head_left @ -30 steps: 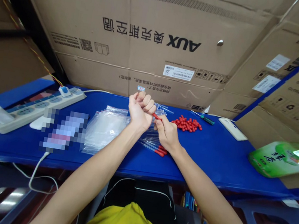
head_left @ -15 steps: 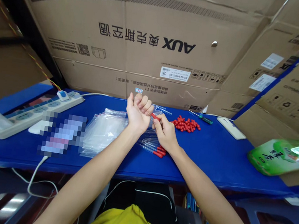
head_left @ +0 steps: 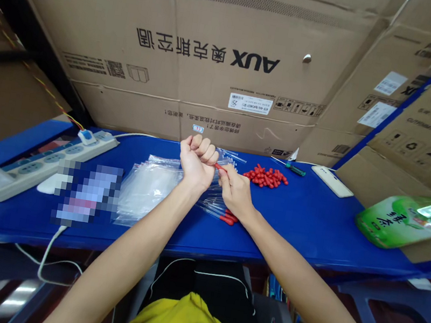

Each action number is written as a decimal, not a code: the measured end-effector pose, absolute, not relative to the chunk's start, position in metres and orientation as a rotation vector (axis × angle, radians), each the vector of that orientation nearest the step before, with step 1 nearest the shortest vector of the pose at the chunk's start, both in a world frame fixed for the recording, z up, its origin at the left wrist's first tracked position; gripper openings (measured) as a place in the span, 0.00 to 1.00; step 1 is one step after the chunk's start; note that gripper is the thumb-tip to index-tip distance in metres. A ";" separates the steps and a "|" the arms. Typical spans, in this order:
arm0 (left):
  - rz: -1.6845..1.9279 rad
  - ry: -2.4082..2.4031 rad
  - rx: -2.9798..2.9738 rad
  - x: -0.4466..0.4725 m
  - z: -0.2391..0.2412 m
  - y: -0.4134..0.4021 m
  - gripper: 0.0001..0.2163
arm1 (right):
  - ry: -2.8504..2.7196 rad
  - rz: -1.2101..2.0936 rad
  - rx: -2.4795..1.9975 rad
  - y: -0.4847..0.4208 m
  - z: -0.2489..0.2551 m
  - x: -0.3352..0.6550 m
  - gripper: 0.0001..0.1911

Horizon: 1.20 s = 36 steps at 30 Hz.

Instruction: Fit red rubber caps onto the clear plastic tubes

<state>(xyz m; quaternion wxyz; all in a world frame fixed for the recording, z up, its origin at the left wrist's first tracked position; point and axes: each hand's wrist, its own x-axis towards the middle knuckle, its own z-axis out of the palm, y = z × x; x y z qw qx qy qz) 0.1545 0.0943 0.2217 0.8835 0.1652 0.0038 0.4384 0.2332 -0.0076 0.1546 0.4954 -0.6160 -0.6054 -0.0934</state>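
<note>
One red cap [head_left: 218,167] pinched in right hand [head_left: 235,189] fingertips, pressed against left hand [head_left: 196,159], balled tight, contents hidden. Few capped tubes [head_left: 220,212] right under the right wrist, loose caps pile [head_left: 266,176] just beyond, too many to count.

A blue table [head_left: 311,226] is set against stacked cardboard boxes. At its left end a white power strip [head_left: 47,162] is laid slantwise, with a blurred item [head_left: 85,193] just beside it. A heap of clear plastic bags [head_left: 145,188] is spread near the middle. To its right, clear tubes [head_left: 218,211] with red ends are laid side by side. Farther back, loose red caps [head_left: 265,176] are piled, with a green-handled screwdriver [head_left: 292,167] and a flat white device [head_left: 332,181] placed beyond them toward the right.
</note>
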 end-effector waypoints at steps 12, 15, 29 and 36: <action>0.928 -0.024 0.341 0.157 0.219 0.094 0.18 | -1.467 -0.292 -1.493 -0.007 0.155 0.230 0.13; 0.937 -0.016 0.349 0.158 0.219 0.094 0.18 | -1.472 -0.315 -1.508 -0.007 0.154 0.230 0.13; 0.981 -0.004 0.558 0.160 0.214 0.100 0.19 | -1.459 -0.253 -1.594 -0.009 0.154 0.242 0.14; 1.334 0.382 1.579 0.162 0.199 0.125 0.14 | -1.503 -0.025 -1.665 -0.024 0.166 0.282 0.14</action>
